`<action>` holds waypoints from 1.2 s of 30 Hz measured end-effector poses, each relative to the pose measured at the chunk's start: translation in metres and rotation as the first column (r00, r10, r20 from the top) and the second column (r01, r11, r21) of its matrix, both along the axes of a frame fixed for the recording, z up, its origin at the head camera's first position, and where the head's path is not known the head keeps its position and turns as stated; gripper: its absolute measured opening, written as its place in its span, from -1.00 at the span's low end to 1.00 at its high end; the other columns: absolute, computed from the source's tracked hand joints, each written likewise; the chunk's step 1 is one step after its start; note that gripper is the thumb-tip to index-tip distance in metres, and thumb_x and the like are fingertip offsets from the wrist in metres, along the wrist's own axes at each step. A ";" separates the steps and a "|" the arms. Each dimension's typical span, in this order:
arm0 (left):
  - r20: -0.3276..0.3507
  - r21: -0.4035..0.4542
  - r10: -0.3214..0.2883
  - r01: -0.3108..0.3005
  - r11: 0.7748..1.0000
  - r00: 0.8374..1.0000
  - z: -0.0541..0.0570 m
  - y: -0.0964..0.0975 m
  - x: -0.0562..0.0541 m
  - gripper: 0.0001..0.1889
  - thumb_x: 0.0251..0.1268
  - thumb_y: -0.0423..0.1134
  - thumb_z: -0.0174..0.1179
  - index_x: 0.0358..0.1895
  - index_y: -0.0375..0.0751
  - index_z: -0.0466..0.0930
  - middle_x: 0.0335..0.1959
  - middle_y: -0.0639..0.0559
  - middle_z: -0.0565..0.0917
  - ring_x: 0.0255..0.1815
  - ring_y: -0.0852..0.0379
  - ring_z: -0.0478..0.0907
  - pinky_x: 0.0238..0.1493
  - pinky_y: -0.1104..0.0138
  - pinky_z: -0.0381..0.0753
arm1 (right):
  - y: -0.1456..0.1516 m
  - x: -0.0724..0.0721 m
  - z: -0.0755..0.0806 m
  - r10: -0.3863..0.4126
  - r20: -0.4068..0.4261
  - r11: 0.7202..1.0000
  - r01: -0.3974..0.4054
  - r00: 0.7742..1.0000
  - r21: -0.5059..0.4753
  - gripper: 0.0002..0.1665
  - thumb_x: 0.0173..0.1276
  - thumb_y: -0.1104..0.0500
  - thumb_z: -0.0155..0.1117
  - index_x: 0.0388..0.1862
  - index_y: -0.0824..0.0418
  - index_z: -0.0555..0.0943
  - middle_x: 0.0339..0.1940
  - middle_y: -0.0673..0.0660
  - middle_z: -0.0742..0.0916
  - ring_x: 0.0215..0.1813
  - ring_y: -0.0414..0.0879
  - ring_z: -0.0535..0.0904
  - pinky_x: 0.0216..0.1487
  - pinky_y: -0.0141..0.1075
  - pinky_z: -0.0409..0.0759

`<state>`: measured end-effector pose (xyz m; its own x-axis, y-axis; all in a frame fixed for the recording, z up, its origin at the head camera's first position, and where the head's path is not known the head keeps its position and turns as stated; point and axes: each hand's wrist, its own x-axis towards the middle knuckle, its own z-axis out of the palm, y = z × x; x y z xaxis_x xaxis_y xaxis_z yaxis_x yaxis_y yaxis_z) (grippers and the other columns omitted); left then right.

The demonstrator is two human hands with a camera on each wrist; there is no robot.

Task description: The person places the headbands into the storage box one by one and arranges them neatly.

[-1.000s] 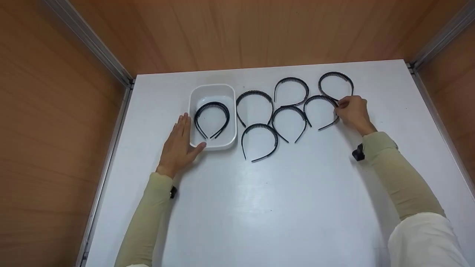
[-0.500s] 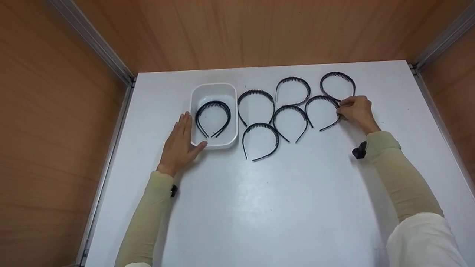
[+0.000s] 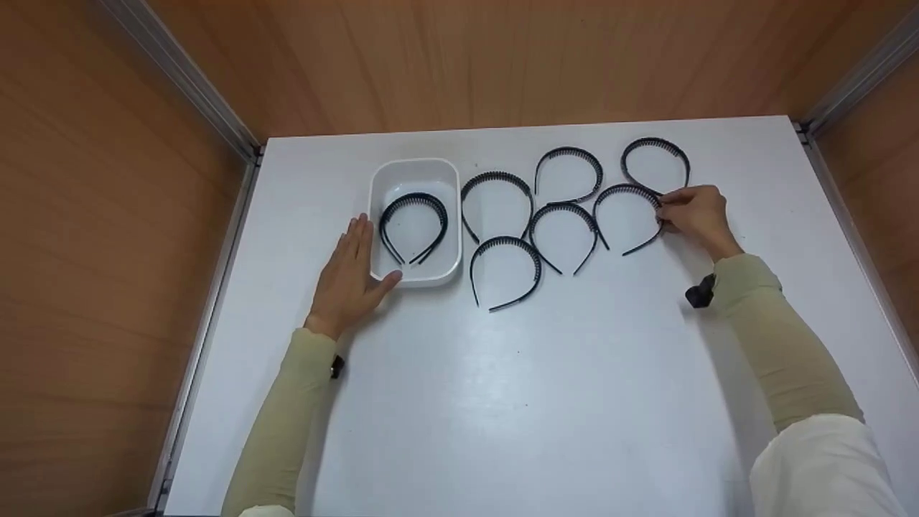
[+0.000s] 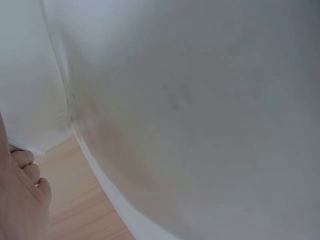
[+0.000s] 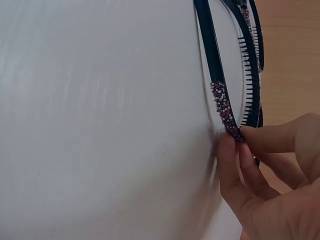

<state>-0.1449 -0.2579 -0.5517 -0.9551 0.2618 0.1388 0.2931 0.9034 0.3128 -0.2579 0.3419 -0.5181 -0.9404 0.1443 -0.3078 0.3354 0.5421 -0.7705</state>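
Beside a white plastic tub [image 3: 422, 281], my left hand [image 3: 343, 283] lies with straight fingers along its left wall and the thumb at its front corner. Inside the tub are black toothed headbands [image 3: 414, 199], overlapping. At the right, my right hand [image 3: 698, 217] pinches the right side of a black headband [image 3: 623, 188]. In the right wrist view that headband [image 5: 223, 107] shows a band of glittery beads just by the fingertips. The left wrist view mostly holds the tub's pale wall [image 4: 190, 110], with part of my left hand [image 4: 25, 200] at the edge.
Several more black headbands lie on the white table [image 3: 517, 402] between tub and right hand, among them a front one [image 3: 505, 240], a back one [image 3: 571, 151] and a far right one [image 3: 655, 141]. Neighbouring headbands touch or overlap. Wooden panels [image 3: 459, 64] enclose the table.
My right hand has shifted slightly to the right, and the pinched headband's free end has moved a little with it. The left hand keeps its place against the tub.
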 end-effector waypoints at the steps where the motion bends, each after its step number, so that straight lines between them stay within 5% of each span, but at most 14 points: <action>1: 0.000 -0.002 -0.001 0.001 1.000 1.000 0.000 0.000 0.000 0.12 0.52 0.42 0.05 0.76 -0.31 -0.21 0.82 -0.14 -0.15 0.83 -0.03 -0.27 0.82 0.15 -0.19 | 0.001 0.000 0.000 -0.005 0.002 1.000 0.005 1.000 -0.005 -0.55 0.47 0.24 0.42 0.26 0.41 0.68 0.04 0.21 0.75 -0.22 -0.29 0.78 -0.08 -0.37 0.83; 28: -0.024 0.004 0.005 -0.004 1.000 1.000 -0.002 0.000 -0.001 0.10 0.53 0.37 0.10 0.76 -0.33 -0.17 0.81 -0.17 -0.10 0.83 -0.05 -0.21 0.81 0.12 -0.15 | -0.003 0.000 0.021 0.005 -0.027 0.998 -0.007 1.000 -0.065 -0.53 0.45 0.24 0.44 0.27 0.43 0.69 -0.28 -0.16 0.80 -0.23 -0.34 0.80 -0.01 -0.33 0.83; 36: -0.019 0.003 0.000 0.000 1.000 1.000 -0.001 0.001 -0.002 0.10 0.54 0.40 0.05 0.75 -0.34 -0.18 0.81 -0.17 -0.11 0.83 -0.04 -0.22 0.81 0.13 -0.16 | -0.011 -0.002 0.028 0.019 -0.007 0.995 -0.019 1.000 -0.101 -0.54 0.48 0.23 0.42 0.28 0.41 0.68 -0.16 -0.06 0.79 -0.17 -0.32 0.78 0.05 -0.31 0.82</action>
<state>-0.1467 -0.2573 -0.5532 -0.9523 0.2613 0.1574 0.2988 0.9027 0.3095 -0.2596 0.3313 -0.4896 -0.9445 0.0951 -0.3144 0.3212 0.4679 -0.8234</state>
